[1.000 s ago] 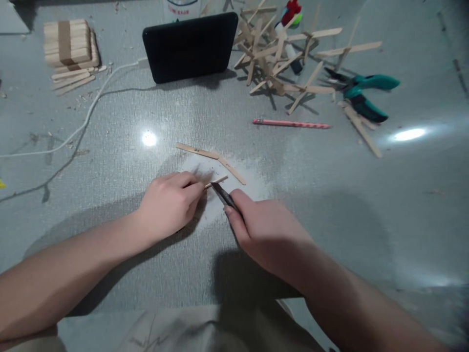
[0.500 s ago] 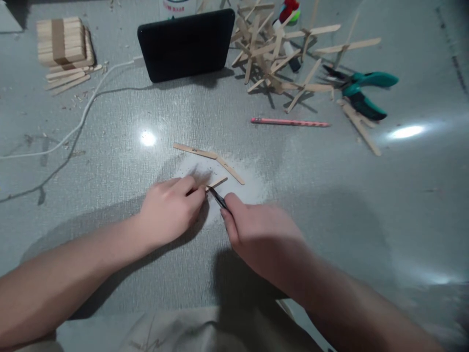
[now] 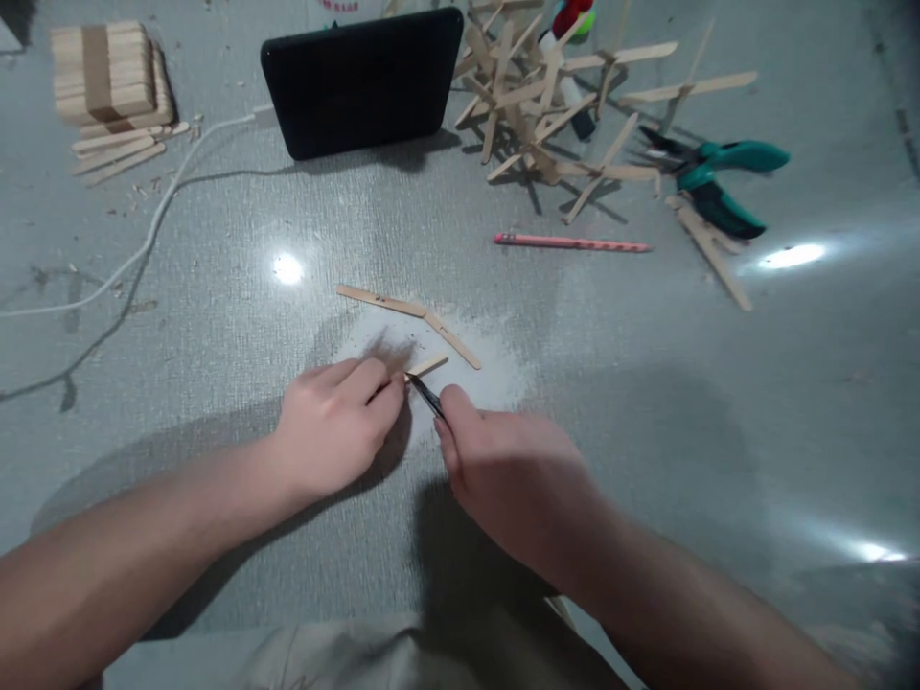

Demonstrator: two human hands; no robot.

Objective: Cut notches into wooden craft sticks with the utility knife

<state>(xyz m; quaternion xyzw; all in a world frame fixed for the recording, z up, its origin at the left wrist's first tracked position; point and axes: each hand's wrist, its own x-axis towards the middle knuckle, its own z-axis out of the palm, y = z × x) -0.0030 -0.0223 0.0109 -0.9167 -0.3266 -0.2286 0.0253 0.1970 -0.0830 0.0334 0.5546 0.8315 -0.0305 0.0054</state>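
My left hand (image 3: 337, 422) is closed on a short wooden stick (image 3: 429, 366), whose right end sticks out past the fingertips over a pale dusty patch. In my right hand (image 3: 503, 460) is a thin dark tool (image 3: 426, 393), its tip touching the stick beside my left fingertips. What kind of tool it is, I cannot tell for sure. Just beyond lie two flat sticks, one on the left (image 3: 380, 301) and one on the right (image 3: 452, 339), their ends meeting at an angle. Both have small marks or slots. My left fingertips hide the stick's other end.
A black tablet (image 3: 363, 86) with a white cable (image 3: 162, 211) stands at the back. Bundled sticks (image 3: 126, 77) lie far left. Joined sticks (image 3: 524, 96) are piled at the back right, near green-handled pliers (image 3: 719, 177). A pink pencil (image 3: 571, 242) lies in front of them.
The view has shifted slightly. Both hands keep nearly the same pose, with the tool's tip still at the held stick.
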